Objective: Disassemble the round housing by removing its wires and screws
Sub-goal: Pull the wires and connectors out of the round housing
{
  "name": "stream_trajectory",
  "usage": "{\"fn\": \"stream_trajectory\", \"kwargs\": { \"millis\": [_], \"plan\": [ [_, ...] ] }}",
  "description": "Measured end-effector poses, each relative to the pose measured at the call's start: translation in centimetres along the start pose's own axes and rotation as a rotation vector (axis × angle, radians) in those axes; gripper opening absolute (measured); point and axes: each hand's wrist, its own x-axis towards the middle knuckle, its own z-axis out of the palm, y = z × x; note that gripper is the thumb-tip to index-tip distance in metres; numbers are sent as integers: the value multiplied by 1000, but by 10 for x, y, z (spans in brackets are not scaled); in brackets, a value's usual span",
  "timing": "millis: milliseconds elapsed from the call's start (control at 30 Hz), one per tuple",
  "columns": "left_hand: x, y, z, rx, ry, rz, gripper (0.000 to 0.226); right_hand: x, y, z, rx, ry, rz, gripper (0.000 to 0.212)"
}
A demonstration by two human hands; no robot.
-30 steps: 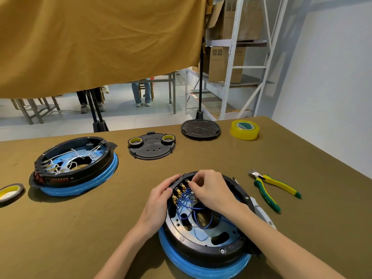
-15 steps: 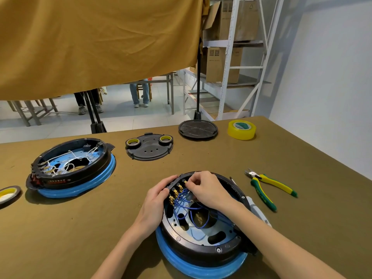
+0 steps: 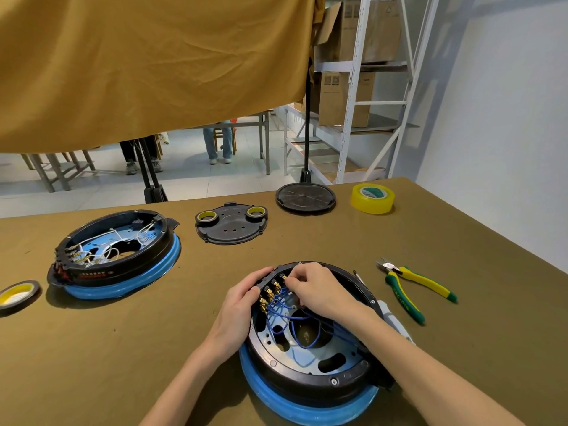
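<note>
Olive-brown covering spreads across the desk (image 3: 461, 348), which ends at a white wall on the right; behind it an ochre cloth (image 3: 147, 63) hangs as a screen, with metal shelving (image 3: 356, 87) bearing cardboard boxes beyond. Near edge, centre: the round housing (image 3: 307, 348), black on a blue ring, open side up, with blue wires (image 3: 295, 315) looping from a row of brass terminals (image 3: 272, 292). The left hand (image 3: 236, 312) grips the housing's left rim, its fingers curled over the edge beside the terminals. The right hand (image 3: 316, 290) reaches inside, its fingers bunched together at the uppermost terminal; whether they pinch a wire or a screw cannot be told. Right of the housing lie yellow-green cutters (image 3: 412, 287). Left rear: a second housing (image 3: 116, 256) holding white wires. Far side: a black cover plate (image 3: 230, 229) carrying two small tape rolls, a round black lid (image 3: 305, 198), and a yellow tape roll (image 3: 372, 198). Another tape roll (image 3: 17, 295) lies at the left edge.
</note>
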Motion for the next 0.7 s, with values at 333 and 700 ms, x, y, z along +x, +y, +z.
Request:
{"fn": "stream_trajectory", "kwargs": {
  "millis": [333,700],
  "plan": [
    [0,1,-1,-19,-12,3,39,1,3,1,95,-11,34,24],
    [-1,-2,1,-76,-13,-12,44,-10,1,4,-3,92,9,32]
  ]
}}
